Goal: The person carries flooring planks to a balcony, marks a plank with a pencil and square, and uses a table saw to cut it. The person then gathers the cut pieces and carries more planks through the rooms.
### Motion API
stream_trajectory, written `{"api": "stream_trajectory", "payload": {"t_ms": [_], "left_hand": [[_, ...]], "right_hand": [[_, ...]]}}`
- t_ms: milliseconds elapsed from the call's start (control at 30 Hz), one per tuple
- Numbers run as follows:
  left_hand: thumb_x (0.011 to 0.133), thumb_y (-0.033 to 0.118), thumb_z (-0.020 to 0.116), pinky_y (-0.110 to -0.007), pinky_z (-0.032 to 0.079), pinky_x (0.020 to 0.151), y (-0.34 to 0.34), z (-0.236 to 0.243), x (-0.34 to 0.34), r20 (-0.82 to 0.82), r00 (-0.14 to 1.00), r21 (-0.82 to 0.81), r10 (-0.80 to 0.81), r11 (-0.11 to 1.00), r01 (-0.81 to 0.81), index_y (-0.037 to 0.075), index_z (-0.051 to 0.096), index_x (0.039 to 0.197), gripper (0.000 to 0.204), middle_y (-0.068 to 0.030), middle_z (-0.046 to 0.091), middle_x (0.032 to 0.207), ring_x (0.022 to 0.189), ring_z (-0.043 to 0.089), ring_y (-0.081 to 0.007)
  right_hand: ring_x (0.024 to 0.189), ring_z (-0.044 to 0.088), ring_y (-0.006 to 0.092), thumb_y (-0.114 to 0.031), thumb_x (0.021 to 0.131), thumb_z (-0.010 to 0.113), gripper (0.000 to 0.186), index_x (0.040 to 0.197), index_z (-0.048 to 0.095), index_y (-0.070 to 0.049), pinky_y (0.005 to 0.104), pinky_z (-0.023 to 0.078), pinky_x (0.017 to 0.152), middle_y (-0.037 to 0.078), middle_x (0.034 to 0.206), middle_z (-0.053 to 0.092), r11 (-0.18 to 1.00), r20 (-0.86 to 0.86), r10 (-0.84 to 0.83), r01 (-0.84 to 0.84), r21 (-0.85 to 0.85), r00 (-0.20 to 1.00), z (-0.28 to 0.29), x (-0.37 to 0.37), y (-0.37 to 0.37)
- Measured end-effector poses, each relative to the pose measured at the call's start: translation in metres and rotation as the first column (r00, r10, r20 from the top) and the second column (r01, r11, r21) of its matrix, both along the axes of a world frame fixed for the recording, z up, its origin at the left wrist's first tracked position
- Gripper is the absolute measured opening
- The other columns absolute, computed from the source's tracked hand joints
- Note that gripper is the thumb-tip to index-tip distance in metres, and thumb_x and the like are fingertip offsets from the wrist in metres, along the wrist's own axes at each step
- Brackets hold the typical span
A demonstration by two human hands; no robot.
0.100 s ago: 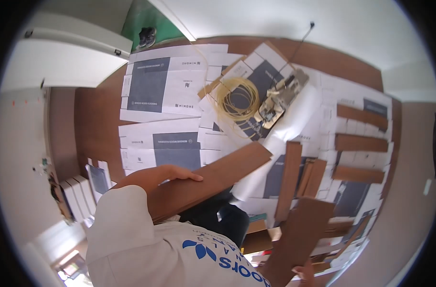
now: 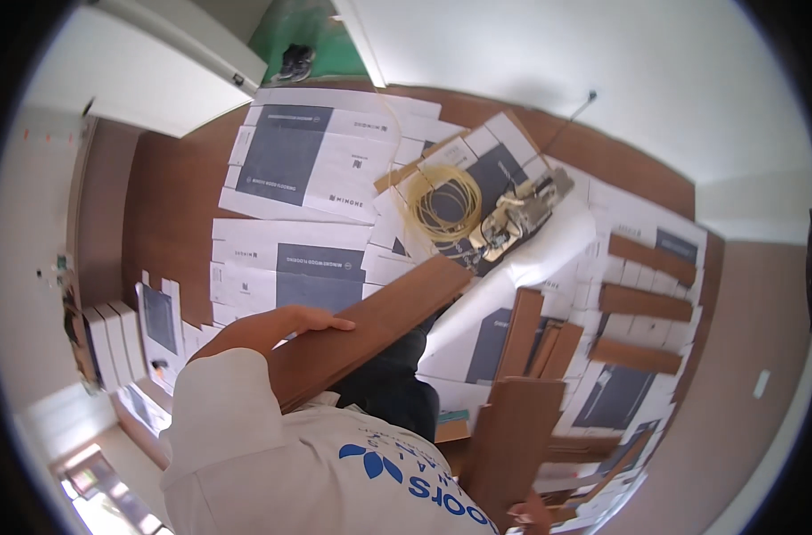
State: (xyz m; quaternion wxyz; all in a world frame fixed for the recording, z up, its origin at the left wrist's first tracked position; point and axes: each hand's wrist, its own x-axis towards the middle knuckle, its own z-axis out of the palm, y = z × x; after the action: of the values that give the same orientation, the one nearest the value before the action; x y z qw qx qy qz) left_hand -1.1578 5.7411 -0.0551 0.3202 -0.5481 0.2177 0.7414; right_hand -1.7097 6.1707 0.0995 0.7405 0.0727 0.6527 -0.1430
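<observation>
Against my body on the left I hold a stack of brown wooden floorboards (image 2: 388, 316), slanting up and away to the right. My left hand (image 2: 321, 321) is closed over their upper edge, thumb side out of clear sight. At lower right my right hand (image 2: 533, 512) grips the near end of more brown floorboards (image 2: 517, 437), at least two, overlapping and standing out in front of me. Its fingers are partly hidden at the picture's lower edge. Beyond them, two or three loose boards (image 2: 519, 334) lie on the covered floor.
White-and-grey cardboard sheets (image 2: 352, 147) cover much of the brown floor. Ahead are a coiled yellow hose (image 2: 443, 203) and a beige-and-metal machine (image 2: 524, 214) beside white wrapping (image 2: 557, 254). Spaced boards (image 2: 647, 303) lie at right. White panels (image 2: 116, 343) and an open door (image 2: 161, 67) are left.
The boards in my right hand have swung left toward my body, and a second board shows beneath the top one. My left hand keeps its hold. The whole view has shifted slightly.
</observation>
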Motion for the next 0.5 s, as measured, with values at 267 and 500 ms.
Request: {"api": "stream_trajectory", "payload": {"t_ms": [267,500], "left_hand": [[0.091,0.065,0.06,-0.042,0.043,0.109,0.118,0.136,0.202,-0.09,0.645,0.093,0.759,0.651,-0.753,0.008,0.053,0.143,0.077,-0.0131,0.06,0.138,0.124,0.059,-0.0255],[0.084,0.073,0.063,-0.044,0.038,0.113,0.187,0.149,0.309,-0.099,0.501,-0.11,0.86,0.491,-0.864,0.007,0.049,0.147,0.092,-0.0133,0.052,0.148,0.135,0.05,-0.027]], "right_hand": [[0.12,0.06,0.0357,-0.018,0.063,0.075,0.087,0.14,0.045,0.006,0.0427,0.051,0.101,0.022,0.132,0.06,0.89,0.17,-0.292,0.332,-0.313,0.941,0.108,0.184,-0.147],[0.112,0.062,0.0342,-0.032,0.064,0.081,0.086,0.138,0.049,0.0,0.0418,0.054,0.095,0.021,0.126,0.062,0.921,0.145,-0.168,0.208,-0.329,0.975,0.114,0.254,-0.217]]}}
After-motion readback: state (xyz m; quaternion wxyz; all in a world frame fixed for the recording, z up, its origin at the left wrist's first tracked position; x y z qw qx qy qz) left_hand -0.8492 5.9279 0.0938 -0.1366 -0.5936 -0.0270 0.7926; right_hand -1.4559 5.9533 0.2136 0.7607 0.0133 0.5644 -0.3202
